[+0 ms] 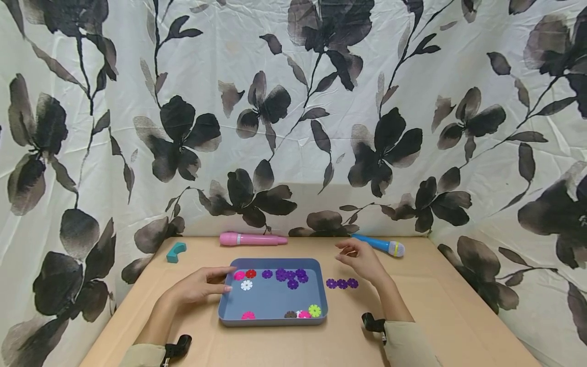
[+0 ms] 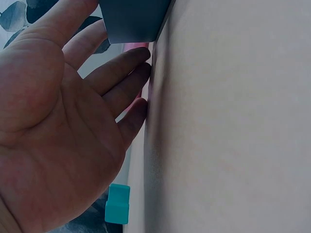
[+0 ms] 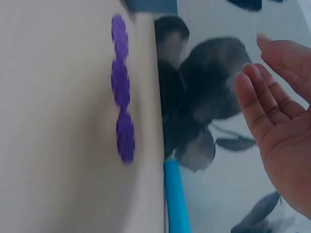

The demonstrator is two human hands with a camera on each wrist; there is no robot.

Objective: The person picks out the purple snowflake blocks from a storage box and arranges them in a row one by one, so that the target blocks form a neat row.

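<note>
My left hand [image 1: 198, 284] rests at the left wall of a blue-grey tray [image 1: 270, 321], thumb and fingers at its rim; in the left wrist view the other fingers stretch out beside the tray's corner. Inside the tray lie purple flower-shaped discs [image 1: 282, 275], pink and red ones, a white disc [image 1: 246, 285], and a lime-green disc [image 1: 314, 310] near the front right corner. Right of the tray, three purple discs [image 1: 342, 284] form a row on the table. My right hand [image 1: 364, 260] hovers behind that row with nothing in it, fingers loosely bent.
A pink toy microphone [image 1: 252, 239] lies behind the tray, and a blue toy microphone [image 1: 380, 245] lies at the back right. A teal curved block [image 1: 176, 252] sits at the back left. Floral cloth [image 1: 321, 153] hangs along the table's back edge.
</note>
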